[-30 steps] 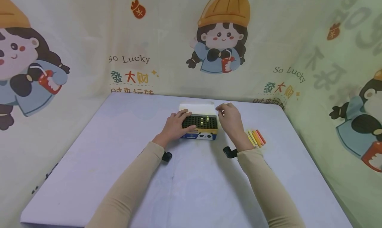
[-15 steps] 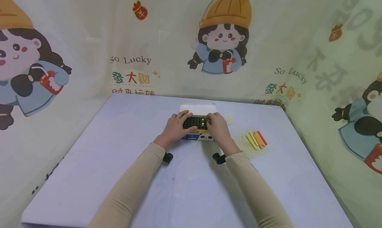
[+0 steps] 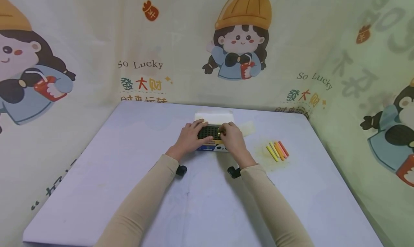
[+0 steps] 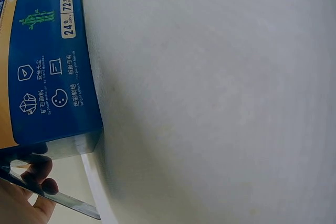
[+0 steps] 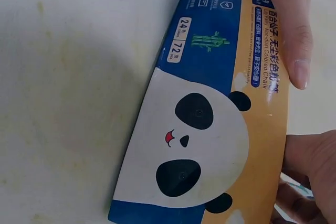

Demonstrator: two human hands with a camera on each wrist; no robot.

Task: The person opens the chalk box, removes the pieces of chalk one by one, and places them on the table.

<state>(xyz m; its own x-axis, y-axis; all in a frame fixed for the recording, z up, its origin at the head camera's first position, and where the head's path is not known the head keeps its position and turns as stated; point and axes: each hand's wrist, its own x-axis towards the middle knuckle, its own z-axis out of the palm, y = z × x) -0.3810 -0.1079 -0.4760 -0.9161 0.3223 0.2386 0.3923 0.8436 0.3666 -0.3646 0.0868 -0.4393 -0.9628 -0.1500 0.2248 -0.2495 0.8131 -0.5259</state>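
Note:
A box of colored chalk (image 3: 207,147), blue and yellow with a panda on its front, stands on the table with its white lid raised at the back. Its top is a dark grid of holes (image 3: 208,131). My left hand (image 3: 190,136) grips the box's left end, thumb along the front top edge and fingers towards the back. My right hand (image 3: 233,137) is over the right part of the grid, thumb and fingertips pinched at a yellow chalk there, mostly hidden by the fingers. Just in front of them, another pale yellow chalk end (image 3: 219,134) sticks up.
Several chalk sticks, yellow, orange, pink and red (image 3: 277,151), lie side by side to the right of the box, with yellowish dust around them. A pale flap or sheet (image 3: 248,128) shows behind my right hand. A printed curtain hangs beyond the table.
My right hand has come left from beside the box to over the grid, then shifted slightly further left to the yellow chalk ends. The left hand has stayed on the box.

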